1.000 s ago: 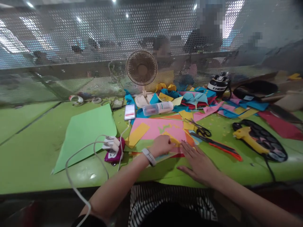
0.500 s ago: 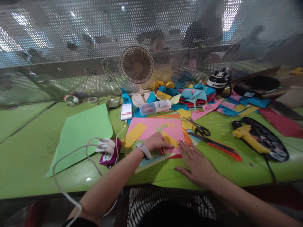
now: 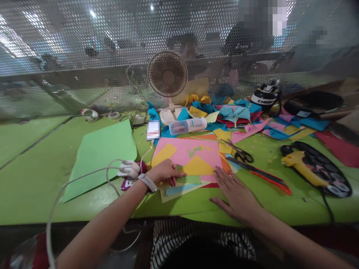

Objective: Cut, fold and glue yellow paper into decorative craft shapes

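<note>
On a pink sheet of paper (image 3: 182,144) lies a yellow piece of paper (image 3: 198,166) with a peaked top edge. My left hand (image 3: 164,172) is at the left end of its lower edge, fingers curled under and one digit reaching onto the paper; nothing shows in its grip. My right hand (image 3: 235,192) lies flat, fingers stretched out, fingertips on the right end of the yellow paper. Below the yellow piece, edges of green, light blue (image 3: 181,189) and red paper stick out. Just right of the stack are black scissors (image 3: 242,154) and an orange-handled cutter knife (image 3: 270,179).
A yellow hot glue gun (image 3: 304,170) rests on a black palette (image 3: 333,173) at right. Behind are a fan (image 3: 167,74), a clear bottle (image 3: 187,126) and heaped paper scraps. Leftward lie a charging phone (image 3: 153,130), white plugs (image 3: 130,169) with cables, and a green sheet (image 3: 103,157).
My left hand has slid left along the lower edge of the yellow paper, uncovering more of it. My right hand stays flat at the right end. The view has shifted slightly.
</note>
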`<state>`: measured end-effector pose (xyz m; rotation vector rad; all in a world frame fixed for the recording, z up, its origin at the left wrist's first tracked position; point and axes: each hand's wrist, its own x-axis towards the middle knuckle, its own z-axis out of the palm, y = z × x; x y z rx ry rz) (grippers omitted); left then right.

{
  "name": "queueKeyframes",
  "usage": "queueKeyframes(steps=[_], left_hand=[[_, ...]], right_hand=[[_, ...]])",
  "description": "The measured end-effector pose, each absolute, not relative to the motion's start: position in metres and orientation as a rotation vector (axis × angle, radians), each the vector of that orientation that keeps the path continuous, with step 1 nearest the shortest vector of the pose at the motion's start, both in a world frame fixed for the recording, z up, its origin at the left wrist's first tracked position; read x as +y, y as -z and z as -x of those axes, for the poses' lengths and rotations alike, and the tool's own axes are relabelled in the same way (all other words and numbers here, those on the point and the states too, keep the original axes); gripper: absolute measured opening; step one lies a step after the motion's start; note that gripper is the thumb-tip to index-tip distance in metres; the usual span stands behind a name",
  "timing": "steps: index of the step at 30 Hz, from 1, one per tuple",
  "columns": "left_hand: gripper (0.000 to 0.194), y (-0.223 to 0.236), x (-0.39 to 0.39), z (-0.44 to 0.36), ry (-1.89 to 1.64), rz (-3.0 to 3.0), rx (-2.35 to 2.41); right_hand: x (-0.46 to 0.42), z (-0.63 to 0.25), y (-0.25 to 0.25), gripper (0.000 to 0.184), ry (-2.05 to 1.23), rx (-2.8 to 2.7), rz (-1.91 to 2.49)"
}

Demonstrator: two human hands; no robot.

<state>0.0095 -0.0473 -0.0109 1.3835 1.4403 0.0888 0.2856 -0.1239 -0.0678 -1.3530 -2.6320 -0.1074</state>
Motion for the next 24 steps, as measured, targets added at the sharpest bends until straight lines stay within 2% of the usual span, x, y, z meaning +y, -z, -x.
queueKeyframes(steps=[5,10,13,15,18,21,23,24], left_hand=[[0.05,0.006,-0.06,0.022,-0.113,-1.373,1.524],[0.041,-0.003,-0.075,0.001,-0.262,-1.556,1.693],[0.037,0.002,-0.088,-0.031,-0.437,-1.785,1.765],[0.034,0.012,-0.098,-0.05,-0.55,-2.276,1.675],[0.05,0.032,-0.11,-0.064,-0.42,-2.679,1.432],[0.068,0.047,-0.115,-0.064,-0.324,-2.777,1.375],[0.071,0.052,-0.116,-0.061,-0.313,-2.805,1.359],[0.07,0.053,-0.115,-0.06,-0.313,-2.814,1.355]], right_hand=[[-0.124,-0.285,0.065,0.078,0.126,-2.65,1.359],[-0.124,-0.284,0.063,0.078,0.137,-2.643,1.342],[-0.123,-0.283,0.064,0.077,0.146,-2.63,1.339],[-0.122,-0.284,0.063,0.075,0.126,-2.632,1.344],[-0.117,-0.285,0.052,0.07,0.035,-2.622,1.345],[-0.105,-0.278,0.027,0.06,-0.093,-2.482,1.407],[-0.092,-0.267,0.011,0.047,-0.344,-2.361,1.533],[-0.083,-0.261,0.005,0.042,-0.58,-2.307,1.629]])
